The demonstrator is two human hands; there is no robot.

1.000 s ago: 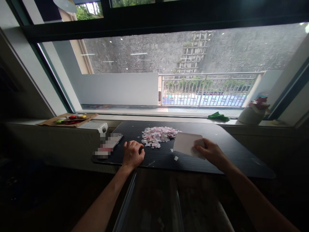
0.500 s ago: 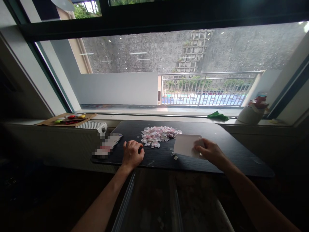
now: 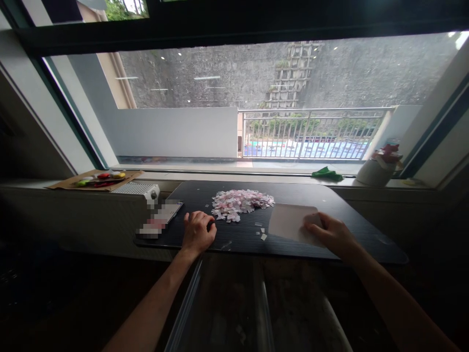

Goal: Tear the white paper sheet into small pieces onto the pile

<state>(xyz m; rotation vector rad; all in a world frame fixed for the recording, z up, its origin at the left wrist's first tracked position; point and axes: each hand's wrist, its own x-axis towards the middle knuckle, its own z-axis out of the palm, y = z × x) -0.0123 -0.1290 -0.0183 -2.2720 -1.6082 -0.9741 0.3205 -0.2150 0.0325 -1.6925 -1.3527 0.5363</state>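
Observation:
My right hand [image 3: 331, 233] pinches the right edge of a flat white board [image 3: 287, 221] with rounded corners. The board is tilted over the dark table [image 3: 351, 225]; whether it touches the tabletop I cannot tell. A pile of small white and pink paper pieces [image 3: 240, 203] lies left of the board and a little farther back. A few loose scraps [image 3: 263, 237] are close by the board's left edge. On the table's left part rests my left hand [image 3: 200, 231], its fingers curled in. What these fingers hold, if anything, is hidden.
A phone [image 3: 172, 213], partly pixelated, lies at the table's left edge. Beyond it are a white heater [image 3: 148, 193] and a brown sheet [image 3: 69, 181] with colourful items. On the sill are a green cloth [image 3: 327, 173] and a white pot [image 3: 375, 172]. A large window stands behind.
My right hand has moved the white board a little to the right, away from the loose scraps, which now show fully. The left hand stays in about the same place. The view has shifted slightly.

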